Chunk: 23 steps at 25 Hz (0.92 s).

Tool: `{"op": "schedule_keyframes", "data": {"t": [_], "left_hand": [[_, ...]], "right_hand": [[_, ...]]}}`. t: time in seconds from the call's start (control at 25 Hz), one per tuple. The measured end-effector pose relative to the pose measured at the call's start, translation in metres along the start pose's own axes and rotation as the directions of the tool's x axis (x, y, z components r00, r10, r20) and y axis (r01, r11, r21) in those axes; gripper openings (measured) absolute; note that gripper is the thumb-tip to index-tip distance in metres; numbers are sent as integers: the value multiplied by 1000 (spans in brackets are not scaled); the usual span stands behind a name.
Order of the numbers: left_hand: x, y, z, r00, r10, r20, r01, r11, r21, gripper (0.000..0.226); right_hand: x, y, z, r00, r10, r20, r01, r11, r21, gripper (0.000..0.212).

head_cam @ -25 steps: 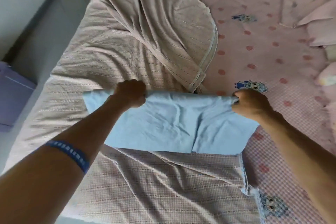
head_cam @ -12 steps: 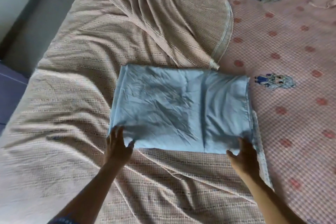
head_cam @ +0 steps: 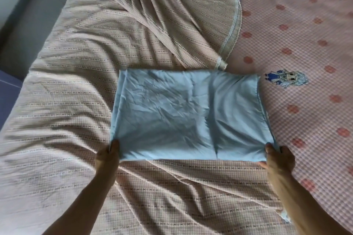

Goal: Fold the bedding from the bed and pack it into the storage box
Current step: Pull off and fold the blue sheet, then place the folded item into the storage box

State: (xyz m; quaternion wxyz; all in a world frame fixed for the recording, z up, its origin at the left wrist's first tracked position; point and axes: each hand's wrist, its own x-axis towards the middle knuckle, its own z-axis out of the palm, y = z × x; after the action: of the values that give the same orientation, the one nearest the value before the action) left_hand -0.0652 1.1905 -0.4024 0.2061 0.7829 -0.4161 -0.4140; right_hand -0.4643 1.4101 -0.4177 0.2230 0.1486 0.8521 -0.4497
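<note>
Bed [head_cam: 315,120] fills view; beige blanket [head_cam: 76,101] spread over near and left part, pink sheet at right. Left hand [head_cam: 107,156] pinches near-left corner of blue cloth [head_cam: 181,114]; right hand [head_cam: 277,158] pinches near-right corner. Cloth lies flat on blanket as folded rectangle, right edge over pink sheet. Blanket bunched in ridges beyond cloth. Step in hand: folding cloth. Next move likely calls for one more fold or lift to box; box not identifiable in view.
</note>
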Motion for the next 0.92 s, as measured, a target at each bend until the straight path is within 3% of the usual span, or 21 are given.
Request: {"op": "schedule_keyframes", "data": {"t": [0.08,0.2,0.24,0.32,0.44,0.52,0.6,0.68,0.76,0.92], "left_hand": [[-12,-12,-12,993,-47,111,45,999,22,43],[-5,9,-18,979,-21,204,2,995,95,39],[2,22,-15,974,-29,226,7,995,101,29],[25,43,-5,966,-41,255,11,993,115,39],[42,57,18,959,-42,280,32,999,40,35],[48,56,25,944,-82,320,101,994,-44,32],[48,56,22,935,-75,347,104,992,-67,28],[44,58,16,957,-40,288,54,998,-41,20],[27,66,3,967,-6,254,3,1000,12,19],[-23,101,-40,957,36,287,-47,998,34,37]], "right_hand": [[0,7,-12,999,34,-25,-35,998,-52,18],[4,-7,-19,985,65,161,-38,985,-168,10],[2,-19,-16,977,61,205,-20,980,-196,12],[15,-35,-3,980,18,200,45,952,-303,28],[39,-47,15,974,59,217,-6,971,-238,40],[67,-40,18,943,120,309,-81,987,-136,67],[77,-37,18,883,183,432,-150,983,-109,70],[53,-57,17,849,124,514,-53,987,-150,51],[20,-86,11,882,-53,468,135,980,-144,34],[-69,-120,-15,812,-296,503,382,921,-75,20]]}}
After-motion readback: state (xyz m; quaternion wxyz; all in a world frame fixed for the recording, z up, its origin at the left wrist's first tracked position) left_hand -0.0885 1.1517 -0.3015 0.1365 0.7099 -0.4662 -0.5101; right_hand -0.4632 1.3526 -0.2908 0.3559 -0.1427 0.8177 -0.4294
